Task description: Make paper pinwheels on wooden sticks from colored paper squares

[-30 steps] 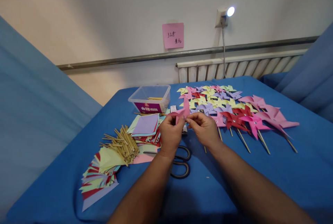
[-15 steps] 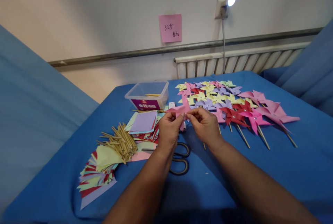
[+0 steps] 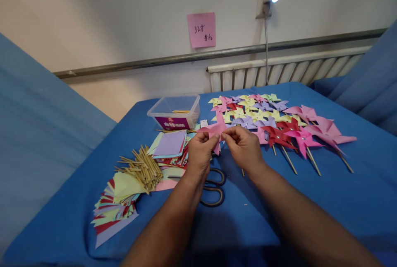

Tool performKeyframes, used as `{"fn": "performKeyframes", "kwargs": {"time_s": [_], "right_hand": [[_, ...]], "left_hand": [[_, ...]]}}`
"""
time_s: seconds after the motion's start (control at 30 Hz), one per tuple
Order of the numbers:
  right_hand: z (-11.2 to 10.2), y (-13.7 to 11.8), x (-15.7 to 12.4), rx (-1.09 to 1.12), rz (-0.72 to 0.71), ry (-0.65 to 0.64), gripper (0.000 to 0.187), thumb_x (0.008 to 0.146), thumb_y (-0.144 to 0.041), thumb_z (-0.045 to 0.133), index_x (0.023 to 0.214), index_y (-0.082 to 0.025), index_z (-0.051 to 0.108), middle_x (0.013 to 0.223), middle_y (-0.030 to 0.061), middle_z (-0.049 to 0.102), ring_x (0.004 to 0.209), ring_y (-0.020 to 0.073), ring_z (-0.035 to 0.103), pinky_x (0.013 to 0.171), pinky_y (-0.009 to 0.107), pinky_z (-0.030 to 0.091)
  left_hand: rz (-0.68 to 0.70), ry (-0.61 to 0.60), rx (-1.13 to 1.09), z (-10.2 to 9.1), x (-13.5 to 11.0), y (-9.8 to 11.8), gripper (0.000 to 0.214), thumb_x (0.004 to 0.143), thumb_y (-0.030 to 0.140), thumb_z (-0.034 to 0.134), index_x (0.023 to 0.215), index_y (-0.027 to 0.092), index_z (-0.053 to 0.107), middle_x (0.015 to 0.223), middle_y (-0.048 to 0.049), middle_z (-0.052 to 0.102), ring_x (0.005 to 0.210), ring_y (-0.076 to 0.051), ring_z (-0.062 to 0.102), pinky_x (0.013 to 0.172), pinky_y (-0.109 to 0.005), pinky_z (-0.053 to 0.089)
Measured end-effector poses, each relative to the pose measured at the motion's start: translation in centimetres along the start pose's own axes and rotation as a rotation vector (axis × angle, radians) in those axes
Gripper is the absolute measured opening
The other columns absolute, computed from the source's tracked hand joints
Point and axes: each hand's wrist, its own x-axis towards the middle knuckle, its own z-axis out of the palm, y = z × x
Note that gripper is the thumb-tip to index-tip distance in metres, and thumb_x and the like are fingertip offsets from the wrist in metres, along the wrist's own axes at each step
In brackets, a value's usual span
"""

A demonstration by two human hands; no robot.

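Both of my hands meet above the blue table [image 3: 310,200] and pinch a pink paper pinwheel piece [image 3: 217,128]. My left hand [image 3: 200,153] grips its left part with closed fingers. My right hand [image 3: 243,147] pinches it from the right, thumb and forefinger together. Black scissors [image 3: 212,188] lie on the cloth just below my wrists. Many finished pinwheels [image 3: 269,122] in pink, red, yellow and purple lie to the right on wooden sticks.
A heap of wooden sticks [image 3: 144,169] lies to the left, beside stacks of coloured paper squares [image 3: 170,147] and cut paper [image 3: 116,209]. A clear plastic box [image 3: 175,111] stands behind them. A pink note [image 3: 201,30] and a lamp [image 3: 266,2] are on the wall.
The view has tilted slightly, so everything sits a little lower and nearer. My hands stay together on the pink paper, with small finger shifts only.
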Motion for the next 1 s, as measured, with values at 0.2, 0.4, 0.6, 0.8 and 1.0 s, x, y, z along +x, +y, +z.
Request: {"fn": "performKeyframes", "kwargs": {"time_s": [0.2, 0.4, 0.6, 0.8, 1.0], "right_hand": [[0.03, 0.05, -0.09, 0.003, -0.016, -0.001, 0.008, 0.086, -0.029, 0.062, 0.084, -0.023, 0.067, 0.079, 0.0031, 0.071, 0.072, 0.0187, 0.065, 0.069, 0.032, 0.05], [-0.1, -0.12, -0.1, -0.042, -0.096, 0.025, 0.008, 0.086, -0.025, 0.061, 0.083, -0.022, 0.067, 0.077, 0.0016, 0.07, 0.068, 0.0167, 0.064, 0.065, 0.029, 0.049], [-0.18, -0.26, -0.15, -0.101, -0.188, 0.045, 0.007, 0.086, -0.023, 0.062, 0.082, -0.02, 0.067, 0.073, 0.001, 0.068, 0.066, 0.0153, 0.062, 0.062, 0.027, 0.046], [-0.05, -0.15, -0.23, -0.121, -0.189, 0.047, 0.008, 0.086, -0.024, 0.062, 0.081, -0.021, 0.067, 0.074, 0.0003, 0.068, 0.065, 0.0149, 0.062, 0.062, 0.027, 0.046], [-0.04, -0.19, -0.21, -0.089, -0.154, 0.05, 0.006, 0.085, -0.023, 0.063, 0.081, -0.022, 0.067, 0.073, 0.0, 0.069, 0.062, 0.0141, 0.061, 0.06, 0.026, 0.047]], "left_hand": [[-0.036, -0.005, -0.043, 0.05, -0.04, 0.04, 0.024, 0.057, 0.029, 0.081, 0.068, 0.013, 0.066, 0.064, -0.0013, 0.064, 0.056, -0.011, 0.056, 0.057, -0.023, 0.042], [-0.035, 0.014, -0.043, 0.08, -0.09, 0.24, 0.023, 0.056, 0.026, 0.08, 0.067, 0.013, 0.065, 0.06, 0.0006, 0.062, 0.054, -0.009, 0.053, 0.054, -0.021, 0.04], [0.09, 0.053, 0.163, -0.17, -0.09, 0.16, 0.02, 0.06, 0.029, 0.077, 0.065, 0.013, 0.066, 0.056, 0.0021, 0.059, 0.05, -0.009, 0.049, 0.05, -0.021, 0.037], [0.17, 0.049, 0.279, -0.14, -0.53, 0.34, 0.019, 0.065, 0.031, 0.074, 0.07, 0.014, 0.069, 0.057, 0.0015, 0.061, 0.05, -0.01, 0.051, 0.049, -0.022, 0.039], [0.197, 0.059, 0.301, -0.13, -0.65, 0.4, 0.02, 0.065, 0.032, 0.074, 0.07, 0.014, 0.069, 0.058, 0.0012, 0.062, 0.052, -0.011, 0.053, 0.051, -0.022, 0.041]]}}
